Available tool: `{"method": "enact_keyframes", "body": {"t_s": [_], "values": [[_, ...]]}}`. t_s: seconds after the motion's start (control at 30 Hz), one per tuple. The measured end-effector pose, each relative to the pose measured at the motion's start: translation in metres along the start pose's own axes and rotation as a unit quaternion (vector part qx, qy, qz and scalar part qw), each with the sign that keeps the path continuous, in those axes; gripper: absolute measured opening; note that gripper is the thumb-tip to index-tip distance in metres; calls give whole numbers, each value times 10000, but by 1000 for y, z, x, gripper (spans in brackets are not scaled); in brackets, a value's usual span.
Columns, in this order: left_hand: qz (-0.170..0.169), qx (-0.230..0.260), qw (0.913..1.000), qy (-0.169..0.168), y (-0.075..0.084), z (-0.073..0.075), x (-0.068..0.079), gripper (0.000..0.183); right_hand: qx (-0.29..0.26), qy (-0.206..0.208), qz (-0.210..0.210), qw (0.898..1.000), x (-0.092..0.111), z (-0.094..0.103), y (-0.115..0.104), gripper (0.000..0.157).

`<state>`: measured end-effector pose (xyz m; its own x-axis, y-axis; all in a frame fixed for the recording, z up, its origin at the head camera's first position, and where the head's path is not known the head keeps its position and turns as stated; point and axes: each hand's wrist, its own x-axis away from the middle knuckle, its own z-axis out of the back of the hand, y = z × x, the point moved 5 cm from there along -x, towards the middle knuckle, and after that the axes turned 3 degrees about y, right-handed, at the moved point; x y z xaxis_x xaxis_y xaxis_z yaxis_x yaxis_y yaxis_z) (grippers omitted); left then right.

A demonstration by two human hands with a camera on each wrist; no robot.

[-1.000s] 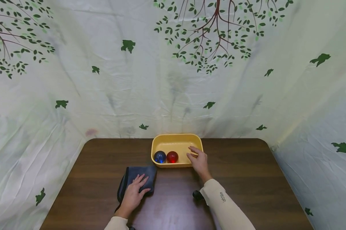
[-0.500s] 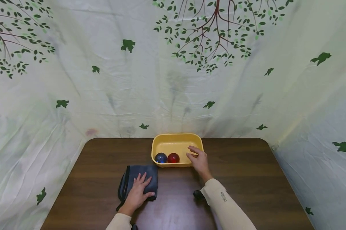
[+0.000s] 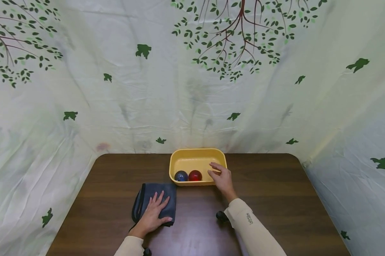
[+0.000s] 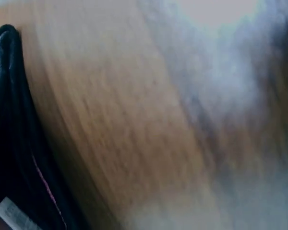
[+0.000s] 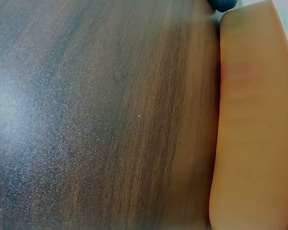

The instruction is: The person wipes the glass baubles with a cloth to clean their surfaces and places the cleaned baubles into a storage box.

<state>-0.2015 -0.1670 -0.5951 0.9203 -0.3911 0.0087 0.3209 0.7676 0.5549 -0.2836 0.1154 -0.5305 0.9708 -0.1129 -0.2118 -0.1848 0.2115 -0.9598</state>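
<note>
My left hand (image 3: 153, 215) rests with spread fingers on a folded dark blue cloth (image 3: 166, 190) with black edging, on the table left of centre. In the left wrist view the dark fabric (image 4: 12, 120) shows a pink stitch line and a whitish label (image 4: 14, 214). My right hand (image 3: 223, 180) is over the right front corner of a yellow tray (image 3: 195, 154), thumb and fingers apart, with nothing seen between them. Inside the tray, a blue ball (image 3: 181, 175) and a red ball (image 3: 195, 175) sit side by side near the front wall.
The brown wooden table (image 3: 266, 185) has rounded far corners. A white curtain (image 3: 122, 106) printed with leaves and branches hangs behind and around it. The tray stands at the table's far edge; its outer wall (image 5: 254, 120) fills the right of the right wrist view.
My left hand has shifted slightly forward and right on the cloth, its fingers spreading. The cloth has moved slightly to the right. Both balls have rolled a little rightward. My right hand stays put.
</note>
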Motion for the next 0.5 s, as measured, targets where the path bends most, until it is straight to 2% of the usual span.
{"method": "enact_keyframes", "body": {"t_s": [0.17,0.23,0.37,0.5], "values": [[36,42,9995,-308,0,0,0,80,79,-35,-121,9999,-6,-2,28,38],[34,110,9995,-286,-1,0,1,81,197,-144,-127,9996,-4,-3,26,42],[162,346,9992,-78,-2,3,1,81,489,-420,-5,9979,-1,-2,18,46],[394,567,9971,311,-2,15,0,79,1140,-697,182,9909,3,3,11,49]]}}
